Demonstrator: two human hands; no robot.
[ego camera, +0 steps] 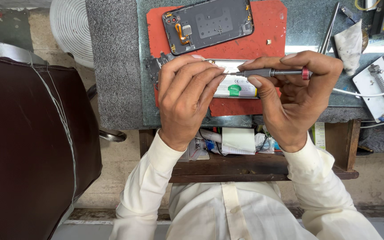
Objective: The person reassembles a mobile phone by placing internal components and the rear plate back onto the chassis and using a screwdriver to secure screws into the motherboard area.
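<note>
Phone repair bench, seen from above. The dark grey plastic back cover [208, 24] of a phone is already off and lies inner face up at the far end of the red rubber work mat [270, 26], its orange flex cable and camera cut-outs showing.

The opened phone body with white-and-green battery [235, 84] sits on the mat nearer the person, mostly hidden under both hands. Battery is exposed, so the case opening is done; the inside work looks under way, not finished.

Left hand [187, 100]: fingers curled down and pressed together over the left part of the phone body, bracing it.

Right hand [301, 95]: pinching a slim grey precision screwdriver with a red collar [272, 72], held level, tip pointing left toward the far edge of the phone body, just beside the left fingertips. Whether the tip sits in a screw cannot be told.

A small brass-coloured piece [269, 42], perhaps a loose screw, lies on the mat to the right of the cover. Long metal tweezers [330, 29] and a white metal clamp jig [378, 84] lie right, untouched.
</note>
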